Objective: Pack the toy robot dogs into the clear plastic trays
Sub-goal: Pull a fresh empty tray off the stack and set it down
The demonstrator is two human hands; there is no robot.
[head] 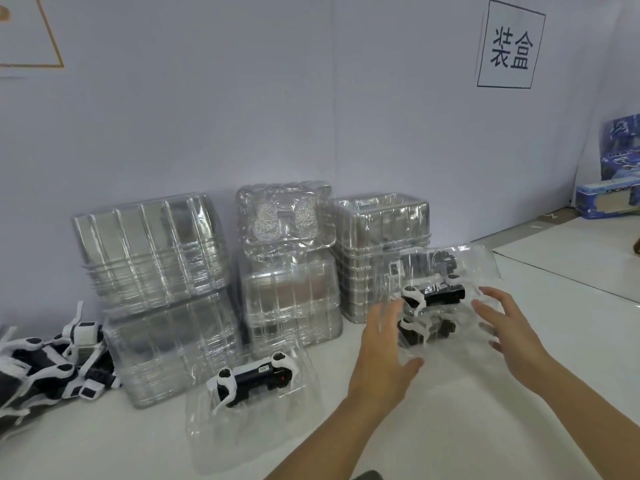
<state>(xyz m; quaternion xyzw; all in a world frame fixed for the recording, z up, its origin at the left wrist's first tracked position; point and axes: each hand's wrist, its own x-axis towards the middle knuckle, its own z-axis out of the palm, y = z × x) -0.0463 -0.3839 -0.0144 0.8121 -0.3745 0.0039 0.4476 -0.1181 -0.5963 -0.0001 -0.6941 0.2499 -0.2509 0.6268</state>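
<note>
**Two trays loaded, both hands spread at the right-hand one**

At the left edge of the white tabletop (pixel 450 427) lies a heap of loose black-and-white toy robot dogs (pixel 52 368), legs tangled, touching the foot of the nearest tray stack.

Along the back edge, against the pale wall (pixel 242 98), stand stacks of empty clear plastic trays (pixel 152 251): one pile on another at the left, a second pair in the middle with a moulded tray on top, and a taller stack to the right.

In front of the left stacks, towards the near edge, a clear tray (pixel 252 420) lies on the tabletop with one robot dog (pixel 256 375) seated in it, body black, legs white.

Right of centre, a second clear tray (pixel 446 268) is tilted up off the surface; inside it sits another robot dog (pixel 433 296), with further dark parts blurred beneath it. The left hand (pixel 384 355) is at the tray's left side, fingers straight and spread, and the plastic overlaps its fingertips. The right hand (pixel 509 334) is at the tray's right side, fingers also spread and relaxed. Whether either palm actually bears the tray cannot be told through the glare.

On the wall at upper right hangs a framed sign (pixel 510 45) with two characters, and at the far right edge sit blue printed boxes (pixel 613 188).
</note>
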